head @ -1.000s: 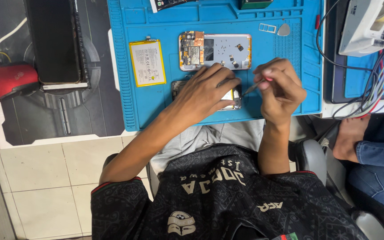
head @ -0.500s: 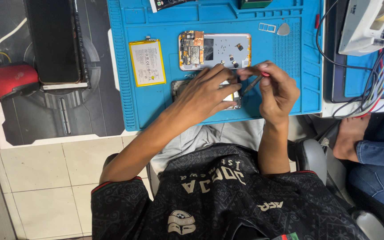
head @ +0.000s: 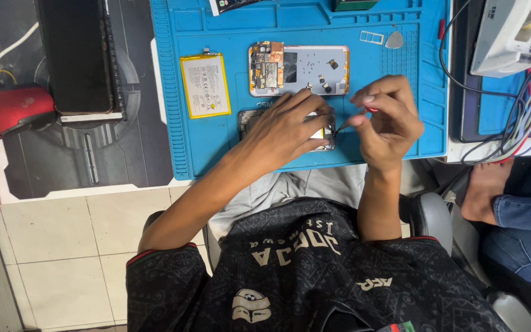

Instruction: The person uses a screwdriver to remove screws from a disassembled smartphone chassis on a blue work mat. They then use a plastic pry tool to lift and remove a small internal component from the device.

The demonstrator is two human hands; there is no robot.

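The left hand [head: 287, 126] lies flat on a small phone part [head: 324, 132] on the blue work mat [head: 228, 154]; its fingers are spread and press down on the part, so most of the part is hidden and only its right edge and a bit of its left end are visible. The right hand [head: 388, 120] is just beside it, on the right; its thumb and fingers are pressed together and pinch a thin tool with a red handle [head: 354, 117]; the dark tip of the tool touches the right edge of the part.

Just above the hands, on the same mat, lies an opened phone body [head: 299, 69] with a circuit board at its left end and some small dark pieces on its grey plate; to the left of it lies a flat yellow battery [head: 204, 85]. Near the top right corner of the mat there are a small metal tray frame [head: 372, 37] and a grey pick [head: 394, 40]. Well apart, on the dark mat at the left, a red mouse [head: 7, 110] is visible.
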